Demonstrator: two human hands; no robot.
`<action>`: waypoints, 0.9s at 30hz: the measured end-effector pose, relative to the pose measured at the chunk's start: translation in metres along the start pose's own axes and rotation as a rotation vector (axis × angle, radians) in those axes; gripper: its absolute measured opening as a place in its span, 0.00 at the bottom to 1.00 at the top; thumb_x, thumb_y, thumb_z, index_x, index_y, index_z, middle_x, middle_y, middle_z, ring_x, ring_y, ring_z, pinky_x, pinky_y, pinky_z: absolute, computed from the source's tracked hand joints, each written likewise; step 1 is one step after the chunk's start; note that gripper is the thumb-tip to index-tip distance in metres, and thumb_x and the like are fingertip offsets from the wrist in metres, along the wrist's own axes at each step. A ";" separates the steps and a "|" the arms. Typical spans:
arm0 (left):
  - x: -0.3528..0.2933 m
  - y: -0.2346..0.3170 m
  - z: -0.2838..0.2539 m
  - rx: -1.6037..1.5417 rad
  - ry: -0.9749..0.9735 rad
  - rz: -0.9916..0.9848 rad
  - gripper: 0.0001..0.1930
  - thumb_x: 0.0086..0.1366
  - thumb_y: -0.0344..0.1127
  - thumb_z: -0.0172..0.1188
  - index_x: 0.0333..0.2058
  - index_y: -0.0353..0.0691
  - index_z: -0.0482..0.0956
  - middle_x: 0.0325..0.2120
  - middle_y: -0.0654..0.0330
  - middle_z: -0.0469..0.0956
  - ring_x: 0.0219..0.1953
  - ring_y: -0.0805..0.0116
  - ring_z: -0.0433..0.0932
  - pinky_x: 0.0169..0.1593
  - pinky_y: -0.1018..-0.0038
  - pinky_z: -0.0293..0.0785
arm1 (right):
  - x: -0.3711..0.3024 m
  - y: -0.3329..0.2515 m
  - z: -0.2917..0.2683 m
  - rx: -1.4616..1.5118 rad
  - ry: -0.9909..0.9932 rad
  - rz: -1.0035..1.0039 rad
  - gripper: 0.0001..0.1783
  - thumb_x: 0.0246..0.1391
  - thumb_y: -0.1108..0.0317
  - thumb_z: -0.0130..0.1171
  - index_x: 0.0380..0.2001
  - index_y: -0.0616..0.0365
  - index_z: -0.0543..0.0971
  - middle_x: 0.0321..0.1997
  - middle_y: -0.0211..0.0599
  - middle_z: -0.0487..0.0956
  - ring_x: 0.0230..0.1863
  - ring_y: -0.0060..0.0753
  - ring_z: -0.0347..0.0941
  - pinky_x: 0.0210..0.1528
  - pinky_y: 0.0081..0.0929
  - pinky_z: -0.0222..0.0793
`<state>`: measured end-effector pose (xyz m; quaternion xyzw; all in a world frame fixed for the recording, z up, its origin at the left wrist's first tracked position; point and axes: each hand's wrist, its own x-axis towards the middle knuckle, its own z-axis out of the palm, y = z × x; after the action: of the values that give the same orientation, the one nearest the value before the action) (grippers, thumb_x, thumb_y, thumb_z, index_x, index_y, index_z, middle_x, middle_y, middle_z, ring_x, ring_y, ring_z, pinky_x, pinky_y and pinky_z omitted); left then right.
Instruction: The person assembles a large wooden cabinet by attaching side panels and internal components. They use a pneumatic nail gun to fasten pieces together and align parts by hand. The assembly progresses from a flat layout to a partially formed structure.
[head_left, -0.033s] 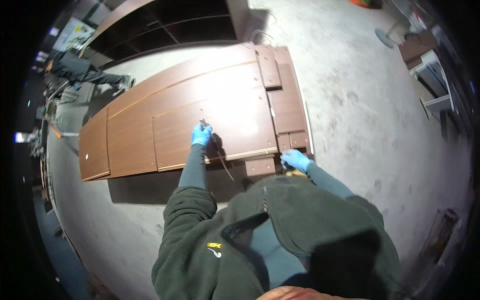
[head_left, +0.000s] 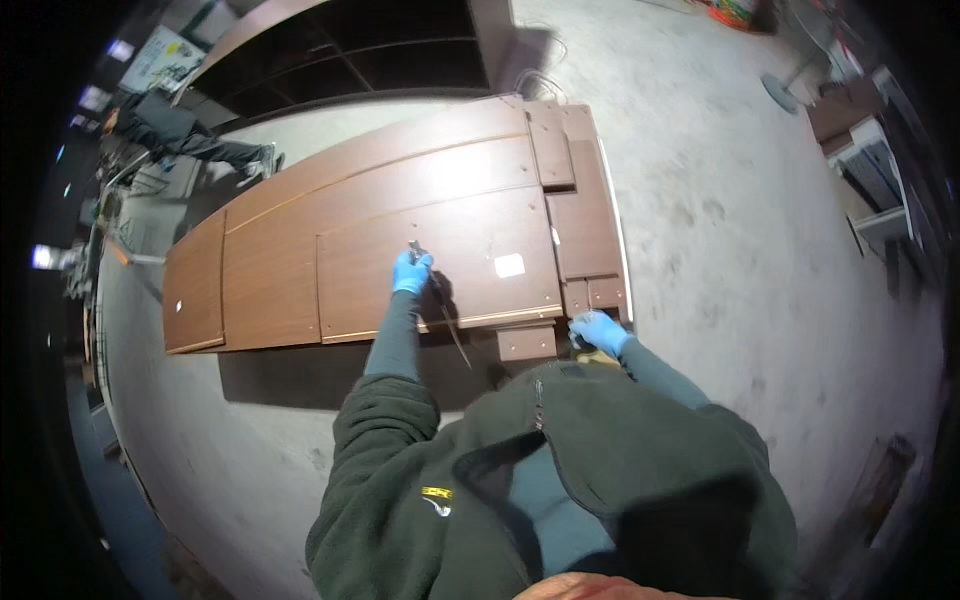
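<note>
Brown wood panels (head_left: 270,270) lie stacked in front of me, with several holes and lighter edge strips. Over the top panel, my left hand (head_left: 411,273), in a blue glove, is closed around a small dark tool (head_left: 415,246). Its exact kind is unclear; a thin strip or cord (head_left: 460,340) trails from beside it toward me. At the stack's near right corner, my gloved right hand (head_left: 600,332) has its fingers curled beside small brown blocks (head_left: 604,292). What those fingers hold is too small to name. Under that hand shows something yellowish (head_left: 600,357).
A dark open cabinet (head_left: 370,60) lies beyond the stack. A person in dark clothes (head_left: 170,130) is at the far left. A round-based stand (head_left: 780,93) and brown boards (head_left: 846,112) are at the right. A white label (head_left: 510,265) sits on the top panel.
The whole view has shifted slightly, so the stack appears a little lower and to the right. Glare on the panel has shrunk, showing the white label. Both hands keep their places.
</note>
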<state>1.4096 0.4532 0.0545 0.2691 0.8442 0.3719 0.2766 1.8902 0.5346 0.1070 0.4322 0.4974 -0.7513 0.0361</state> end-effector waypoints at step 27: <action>-0.144 -0.056 -0.040 -0.015 0.446 -0.107 0.38 0.61 0.48 0.68 0.64 0.27 0.71 0.64 0.37 0.71 0.68 0.42 0.69 0.71 0.56 0.65 | 0.072 -0.315 0.152 -0.102 -0.359 -0.330 0.26 0.71 0.57 0.57 0.63 0.64 0.73 0.48 0.37 0.83 0.42 0.22 0.82 0.48 0.23 0.77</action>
<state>1.4696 0.3066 0.0722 0.1331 0.8947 0.4136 0.1042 1.5995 0.6012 0.3034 0.2025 0.5843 -0.7856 0.0226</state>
